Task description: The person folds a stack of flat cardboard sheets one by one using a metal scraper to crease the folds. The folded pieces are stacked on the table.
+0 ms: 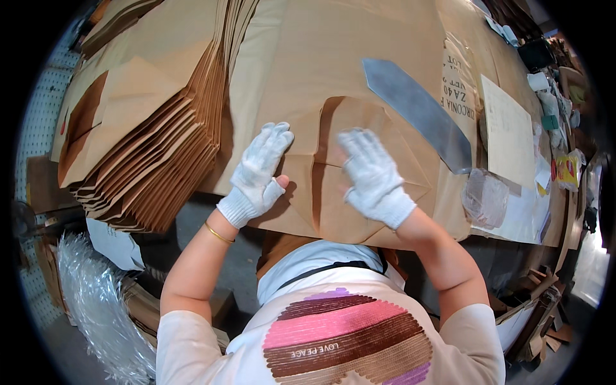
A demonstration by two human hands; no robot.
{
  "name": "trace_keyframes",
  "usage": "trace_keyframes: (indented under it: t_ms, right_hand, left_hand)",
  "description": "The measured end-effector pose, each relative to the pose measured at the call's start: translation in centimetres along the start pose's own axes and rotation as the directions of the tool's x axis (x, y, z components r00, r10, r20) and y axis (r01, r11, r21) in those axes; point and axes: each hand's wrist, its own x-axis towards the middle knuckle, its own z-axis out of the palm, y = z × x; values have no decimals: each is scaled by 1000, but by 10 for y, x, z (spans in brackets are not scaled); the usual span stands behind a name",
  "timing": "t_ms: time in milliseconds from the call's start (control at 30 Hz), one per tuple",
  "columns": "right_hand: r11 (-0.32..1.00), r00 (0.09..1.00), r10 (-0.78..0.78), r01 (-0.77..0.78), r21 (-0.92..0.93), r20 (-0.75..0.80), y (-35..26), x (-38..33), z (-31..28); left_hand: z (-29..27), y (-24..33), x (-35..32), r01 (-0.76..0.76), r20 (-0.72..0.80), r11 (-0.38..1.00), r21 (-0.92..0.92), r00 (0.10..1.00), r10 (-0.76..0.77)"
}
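Both my hands wear white knit gloves and lie flat on a folded brown paper bag [359, 192] at the near edge of the worktable. My left hand [260, 170] presses the bag's left part, fingers spread, with the bare thumb tip poking out of the glove. My right hand [373, 176] is blurred over the folded flaps at the bag's middle. Neither hand grips anything. A flat grey metal template [417, 112] with a pointed end lies on the paper just beyond my right hand.
A tall fanned stack of folded brown bags [147, 147] stands at the left. White sheets [507, 128], clear plastic [484, 196] and small items [564, 170] line the right side. Crinkled plastic wrap [96, 301] and cardboard scraps [539, 308] lie on the floor.
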Motion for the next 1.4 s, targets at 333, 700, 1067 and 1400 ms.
trace_keyframes:
  t_ms: [333,700,1067,1400]
  right_hand:
    - [890,800,233,-404,210,553,-81,58,3]
    - [895,895,443,-445,-27,-58,8,98,-8]
    - [879,879,459,-470,76,130,-7,98,-45]
    - [399,436,898,-866,-302,-63,112,-10,-91]
  left_hand:
    - [6,5,1,-36,-23,990,135,999,40]
    - [10,23,10,54,41,959,277,997,-68]
    - [7,28,13,63,61,930,363,994,-92]
    - [20,27,59,-82,143,952,296,989,41]
